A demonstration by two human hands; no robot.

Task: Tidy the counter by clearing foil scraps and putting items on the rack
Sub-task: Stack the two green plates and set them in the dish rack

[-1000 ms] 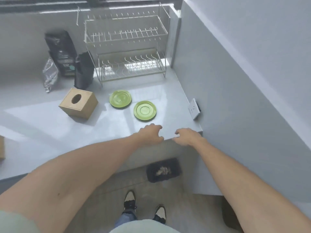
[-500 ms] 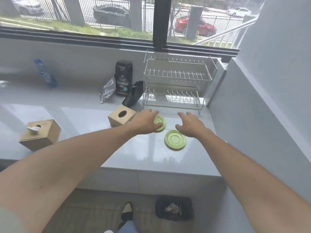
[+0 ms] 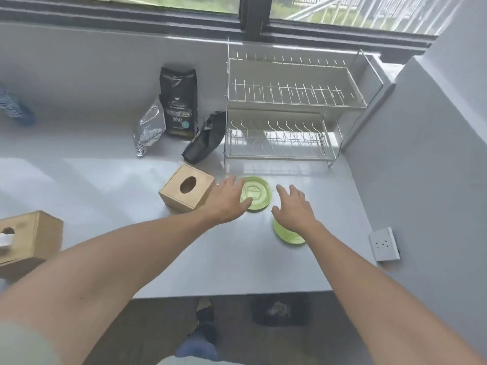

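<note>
Nearest me, my right hand (image 3: 295, 209) hid most of one green plate (image 3: 287, 237), fingers spread and holding nothing. My left hand (image 3: 226, 201), also spread, overlapped the edge of the second plate (image 3: 259, 193) (contact unclear). Beyond lay a crumpled foil bag (image 3: 149, 130) and the wire rack (image 3: 290, 111). The bin (image 3: 279, 309) below blurred.

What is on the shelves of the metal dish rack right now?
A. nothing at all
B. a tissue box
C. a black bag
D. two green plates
A: both tiers of the dish rack show only bare wires, while the two green plates lie on the counter in front of it, under the left hand and right hand.
</note>
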